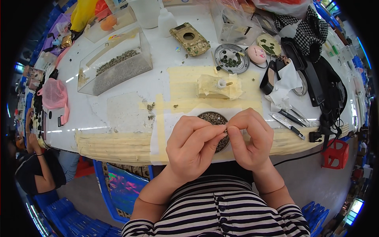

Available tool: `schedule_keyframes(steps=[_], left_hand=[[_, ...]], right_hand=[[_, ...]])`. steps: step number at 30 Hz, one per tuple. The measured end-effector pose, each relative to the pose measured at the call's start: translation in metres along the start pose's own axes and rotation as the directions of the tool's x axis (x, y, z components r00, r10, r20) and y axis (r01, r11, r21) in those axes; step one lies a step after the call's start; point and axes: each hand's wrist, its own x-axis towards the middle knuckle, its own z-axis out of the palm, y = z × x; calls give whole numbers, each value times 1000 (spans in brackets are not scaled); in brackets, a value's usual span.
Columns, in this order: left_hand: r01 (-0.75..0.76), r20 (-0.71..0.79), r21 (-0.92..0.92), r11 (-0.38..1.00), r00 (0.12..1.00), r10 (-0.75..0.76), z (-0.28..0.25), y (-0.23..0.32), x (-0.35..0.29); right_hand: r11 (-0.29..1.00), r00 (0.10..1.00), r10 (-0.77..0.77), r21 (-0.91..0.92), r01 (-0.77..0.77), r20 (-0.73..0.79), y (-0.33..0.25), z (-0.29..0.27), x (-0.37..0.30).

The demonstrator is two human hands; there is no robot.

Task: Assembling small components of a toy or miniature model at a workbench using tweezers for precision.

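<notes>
My left hand point(192, 142) and my right hand point(249, 136) meet fingertip to fingertip over a small round dish point(213, 117) filled with tiny grey-green parts. Both pinch one very small dark part point(225, 131) between thumbs and forefingers; it is too small to make out. The dish stands at the near edge of the white table point(118, 114), half hidden by my hands. Just beyond it lies a block wrapped in yellowish tape point(218, 86) with a small white cap on top.
A clear box of grey-green parts point(114, 65) stands at the left, a camouflage model tank hull point(190, 38) and a round metal tray point(231, 58) at the back. Tweezers and a knife point(290, 120) lie right, beside black cables. Another person point(33, 166) sits at far left.
</notes>
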Motion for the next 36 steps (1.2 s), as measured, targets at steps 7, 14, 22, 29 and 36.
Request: schedule_keyframes(steps=[7,14,22,29,36], left_hand=[[-24,-1,11,1000,1000,24,0,-2,1],[-6,73,142,990,997,-5,-13,2,1],[44,174,277,960,980,-95,-25,1,-3],[142,87,318,937,980,-178,-46,-5,-3],[151,-21,638,755,984,-179,-75,-30,16]], right_hand=[[1000,1000,-13,12,13,-14,0,-1,0],[1000,1000,-3,-9,3,-25,1,-3,0],[1000,1000,5,-3,-5,-21,0,-2,-1],[1000,1000,13,15,-12,-22,3,-3,-3],[1000,1000,-9,7,9,-13,1,-1,-1]])
